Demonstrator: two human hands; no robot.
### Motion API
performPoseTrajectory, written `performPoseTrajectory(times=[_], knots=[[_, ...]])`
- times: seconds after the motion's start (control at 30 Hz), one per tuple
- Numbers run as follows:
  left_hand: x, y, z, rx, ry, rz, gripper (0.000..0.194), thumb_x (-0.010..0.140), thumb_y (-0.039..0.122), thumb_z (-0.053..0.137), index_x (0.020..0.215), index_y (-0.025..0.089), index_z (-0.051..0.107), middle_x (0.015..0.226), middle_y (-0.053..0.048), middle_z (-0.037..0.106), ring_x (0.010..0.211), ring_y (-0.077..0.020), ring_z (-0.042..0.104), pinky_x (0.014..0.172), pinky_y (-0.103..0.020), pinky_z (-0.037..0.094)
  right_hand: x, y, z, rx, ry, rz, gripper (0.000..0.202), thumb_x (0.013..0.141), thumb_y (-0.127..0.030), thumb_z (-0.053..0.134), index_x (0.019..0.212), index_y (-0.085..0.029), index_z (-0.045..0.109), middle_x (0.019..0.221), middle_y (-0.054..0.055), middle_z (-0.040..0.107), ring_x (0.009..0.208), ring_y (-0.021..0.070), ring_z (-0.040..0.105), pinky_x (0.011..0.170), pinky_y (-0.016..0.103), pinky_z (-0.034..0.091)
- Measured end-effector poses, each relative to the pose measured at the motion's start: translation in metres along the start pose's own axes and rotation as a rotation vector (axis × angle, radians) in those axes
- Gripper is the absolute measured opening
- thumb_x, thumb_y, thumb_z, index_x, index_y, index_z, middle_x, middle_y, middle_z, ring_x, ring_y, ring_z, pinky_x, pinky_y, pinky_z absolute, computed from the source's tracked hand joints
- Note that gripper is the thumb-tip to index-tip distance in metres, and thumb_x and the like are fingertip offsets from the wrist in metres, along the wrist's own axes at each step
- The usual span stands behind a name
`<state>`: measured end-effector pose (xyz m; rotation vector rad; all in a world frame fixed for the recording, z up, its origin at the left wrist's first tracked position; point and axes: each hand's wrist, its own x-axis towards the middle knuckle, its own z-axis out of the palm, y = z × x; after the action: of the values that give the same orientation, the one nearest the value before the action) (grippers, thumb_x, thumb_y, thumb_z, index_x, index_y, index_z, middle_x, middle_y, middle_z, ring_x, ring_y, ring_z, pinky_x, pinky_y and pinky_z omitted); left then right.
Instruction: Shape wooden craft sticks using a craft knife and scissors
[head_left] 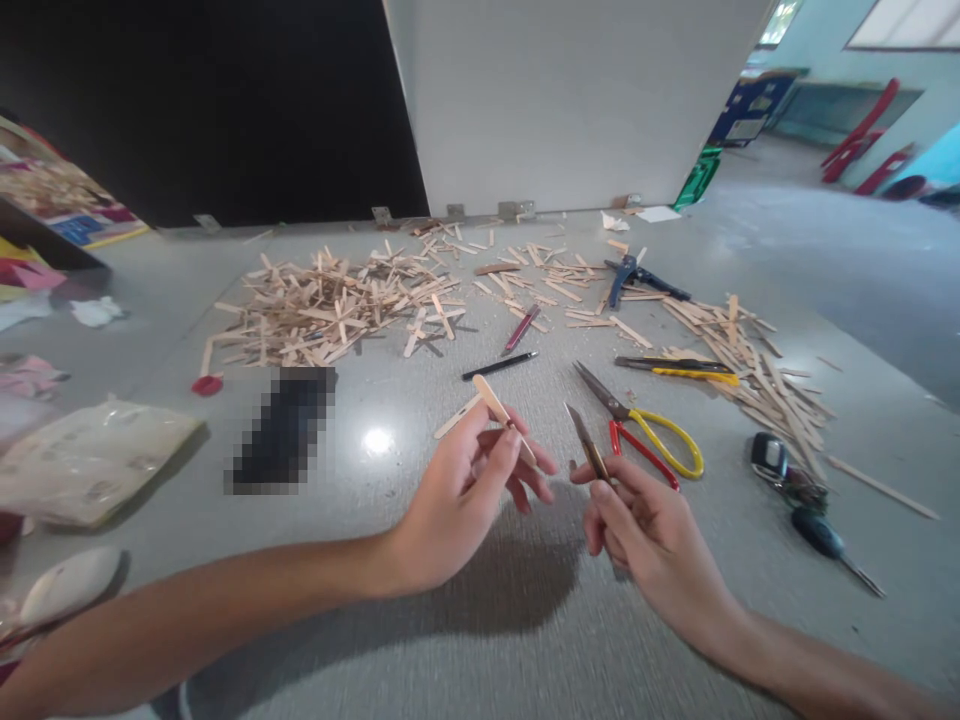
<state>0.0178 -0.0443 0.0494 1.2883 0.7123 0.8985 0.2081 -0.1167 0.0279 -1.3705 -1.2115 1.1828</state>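
Between thumb and fingers, my left hand (pixel 469 480) grips a wooden craft stick (pixel 491 400), its rounded end pointing up and away. My right hand (pixel 649 525) is closed round a craft knife (pixel 586 440), whose pointed blade is tilted up to the left. The blade and the stick are apart. Another pale stick (pixel 456 417) shows just behind my left hand. Scissors (pixel 626 420) with one red and one yellow handle lie beyond my right hand. A black pen (pixel 500 366) and a dark red cutter (pixel 520 329) lie farther out.
A heap of craft sticks (pixel 322 310) lies at the back left, more sticks (pixel 772 370) at the right. Blue-handled pliers (pixel 634 278), a yellow-and-black cutter (pixel 679 370) and keys (pixel 817 530) are on the right. A plastic packet (pixel 97 460) and a blurred dark object (pixel 281 430) are left.
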Motion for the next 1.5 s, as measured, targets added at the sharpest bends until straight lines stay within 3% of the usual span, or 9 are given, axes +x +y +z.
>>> performPoseTrajectory(times=[0.13, 0.27, 0.5, 0.77, 1.23, 1.4, 1.5], knots=[[-0.002, 0.016, -0.002, -0.028, -0.016, -0.019, 0.019, 0.107, 0.035, 0.065, 0.11, 0.017, 0.057, 0.08, 0.002, 0.068, 0.058, -0.0098, 0.066, 0.051, -0.018, 0.056, -0.005, -0.003, -0.004, 0.001, 0.0, -0.045, 0.035, 0.106, -0.053, 0.058, 0.102, -0.019, 0.065, 0.055, -0.005, 0.062, 0.039, 0.0076, 0.03, 0.037, 0.021, 0.027], [-0.006, 0.023, -0.003, 0.022, -0.033, -0.016, 0.025, 0.106, 0.029, 0.065, 0.127, 0.016, 0.06, 0.081, 0.002, 0.068, 0.056, -0.0075, 0.061, 0.051, -0.016, 0.053, -0.009, -0.001, -0.006, -0.061, -0.018, -0.116, 0.033, 0.11, -0.047, 0.052, 0.103, -0.019, 0.067, 0.058, -0.002, 0.067, 0.039, 0.0078, 0.035, 0.038, 0.02, 0.03], [-0.011, 0.029, -0.005, 0.065, -0.072, -0.063, 0.028, 0.109, 0.031, 0.059, 0.132, 0.016, 0.059, 0.084, 0.001, 0.067, 0.054, -0.0063, 0.057, 0.048, -0.015, 0.047, -0.01, -0.001, -0.007, -0.18, -0.03, -0.228, 0.022, 0.111, -0.034, 0.051, 0.105, -0.02, 0.067, 0.058, -0.004, 0.068, 0.039, 0.0086, 0.04, 0.038, 0.019, 0.034], [-0.012, 0.028, -0.005, 0.128, -0.095, -0.034, 0.027, 0.111, 0.033, 0.054, 0.129, 0.016, 0.066, 0.08, 0.002, 0.064, 0.055, -0.0066, 0.051, 0.05, -0.016, 0.043, -0.011, -0.003, -0.008, -0.238, -0.044, -0.261, 0.02, 0.109, -0.029, 0.05, 0.105, -0.02, 0.068, 0.059, -0.003, 0.069, 0.04, 0.0098, 0.046, 0.038, 0.02, 0.033], [-0.013, 0.03, -0.003, 0.261, -0.076, 0.018, 0.018, 0.105, 0.028, 0.058, 0.116, 0.017, 0.066, 0.081, -0.002, 0.073, 0.054, -0.0081, 0.057, 0.048, -0.016, 0.046, -0.011, -0.002, -0.012, -0.334, -0.044, -0.371, 0.019, 0.11, -0.025, 0.05, 0.106, -0.022, 0.069, 0.061, -0.004, 0.07, 0.044, 0.0111, 0.056, 0.042, 0.02, 0.041], [-0.013, 0.029, -0.003, 0.275, -0.025, 0.016, 0.013, 0.102, 0.028, 0.062, 0.112, 0.02, 0.061, 0.078, -0.001, 0.074, 0.056, -0.0095, 0.056, 0.048, -0.017, 0.045, -0.011, -0.002, -0.013, -0.336, -0.041, -0.371, 0.019, 0.11, -0.026, 0.051, 0.107, -0.022, 0.069, 0.061, -0.003, 0.071, 0.047, 0.0123, 0.062, 0.046, 0.019, 0.047], [-0.013, 0.028, -0.003, 0.26, 0.005, 0.007, 0.011, 0.101, 0.029, 0.064, 0.102, 0.022, 0.056, 0.076, 0.0, 0.073, 0.056, -0.01, 0.056, 0.048, -0.017, 0.045, -0.012, -0.002, -0.012, -0.314, -0.03, -0.346, 0.02, 0.11, -0.029, 0.051, 0.106, -0.021, 0.069, 0.058, -0.003, 0.07, 0.043, 0.0119, 0.058, 0.042, 0.02, 0.043]])
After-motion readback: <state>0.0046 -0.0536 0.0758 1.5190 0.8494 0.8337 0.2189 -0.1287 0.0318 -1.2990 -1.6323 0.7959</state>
